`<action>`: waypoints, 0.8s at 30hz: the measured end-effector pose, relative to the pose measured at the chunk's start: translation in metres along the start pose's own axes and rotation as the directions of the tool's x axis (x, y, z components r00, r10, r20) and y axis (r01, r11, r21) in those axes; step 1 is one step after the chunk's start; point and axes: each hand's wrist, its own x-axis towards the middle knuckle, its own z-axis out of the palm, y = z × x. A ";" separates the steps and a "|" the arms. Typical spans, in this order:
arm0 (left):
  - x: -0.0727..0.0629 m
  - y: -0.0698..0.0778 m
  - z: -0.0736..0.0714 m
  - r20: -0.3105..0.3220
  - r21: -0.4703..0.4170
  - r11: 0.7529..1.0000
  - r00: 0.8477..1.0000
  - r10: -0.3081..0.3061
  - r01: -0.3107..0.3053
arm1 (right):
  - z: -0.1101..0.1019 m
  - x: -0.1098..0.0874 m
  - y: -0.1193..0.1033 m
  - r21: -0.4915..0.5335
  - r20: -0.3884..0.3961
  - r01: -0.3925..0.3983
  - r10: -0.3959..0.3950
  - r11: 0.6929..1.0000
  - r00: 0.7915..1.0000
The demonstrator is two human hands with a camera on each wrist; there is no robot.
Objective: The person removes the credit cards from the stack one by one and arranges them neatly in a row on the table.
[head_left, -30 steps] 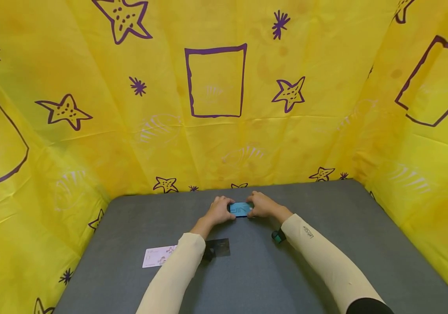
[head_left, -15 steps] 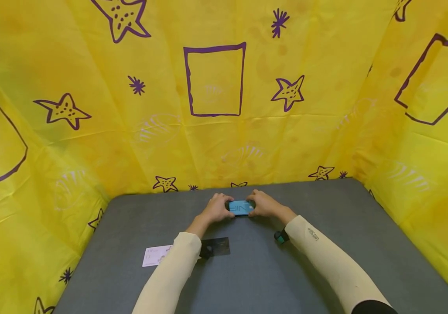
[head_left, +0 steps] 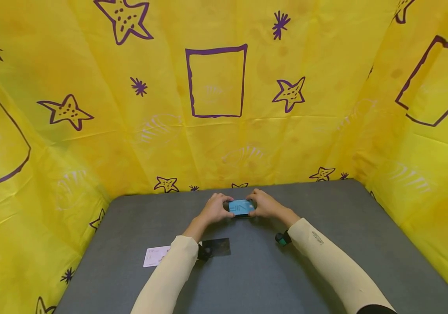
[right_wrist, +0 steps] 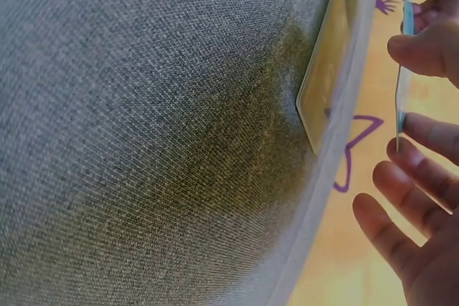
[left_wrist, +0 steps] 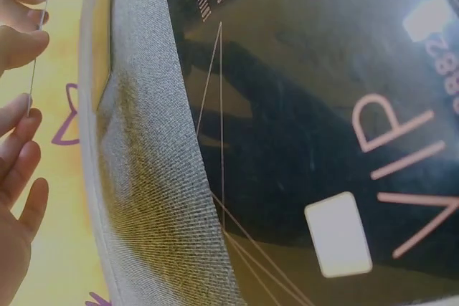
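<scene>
- Because both hands share one thin blue card [head_left: 241, 206], the step seems to call for matched pressure: a light pinch at each end, neither hand pulling nor pushing harder.
- Too firm an inward squeeze could bow the card or make it slip — better, I judge, to grip it across its thickness than to press its ends together.
- Any lowering would best be done with both ends at once, so no corner catches the flat card [right_wrist: 324, 69] lying near the far edge of the table [head_left: 255, 270].
- Left hand [head_left: 214, 210]: thumb and fingertips are drawn together on the left end of the blue card, with only the card between them; in the left wrist view, the lower fingers curve loosely, away from the card.
- Right hand [head_left: 263, 204]: it pinches the opposite end likewise, and its lower fingers spread apart beneath the grip.
- The blue card sits between the hands at the far side of the table, raised and apart from the flat card, edge-on to both wrist views.
- Nearer the person, a dark card [head_left: 220, 247] and a pink card [head_left: 155, 256] lie by the left forearm, each partly hidden — worth clearing with that sleeve.
</scene>
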 end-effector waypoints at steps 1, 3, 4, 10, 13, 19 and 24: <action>-0.001 0.000 0.000 0.000 -0.004 1.000 1.000 0.004 -0.004 | 0.000 -0.001 0.000 0.003 -0.001 -0.001 0.001 1.000 1.000; -0.002 0.001 -0.001 0.001 -0.011 1.000 1.000 0.010 -0.010 | 0.000 -0.002 0.000 0.005 -0.004 -0.003 0.003 1.000 1.000; -0.002 0.001 -0.001 0.001 -0.015 1.000 1.000 0.011 -0.011 | -0.001 -0.003 -0.001 0.006 -0.004 -0.002 0.002 1.000 1.000; -0.007 0.004 -0.004 -0.012 -0.034 0.999 1.000 0.027 -0.027 | -0.004 -0.009 -0.005 0.022 -0.028 0.030 -0.030 0.999 0.999; -0.010 0.007 -0.006 -0.012 -0.036 0.999 0.999 0.039 -0.039 | -0.007 -0.013 -0.009 0.024 -0.044 0.047 -0.046 0.999 0.998; -0.016 0.013 -0.011 -0.013 -0.057 0.997 0.998 0.054 -0.055 | -0.013 -0.020 -0.016 0.017 -0.063 0.066 -0.065 0.998 0.996; -0.021 0.013 -0.013 -0.018 -0.069 0.996 0.998 0.054 -0.056 | -0.016 -0.023 -0.018 0.014 -0.068 0.079 -0.078 0.997 0.995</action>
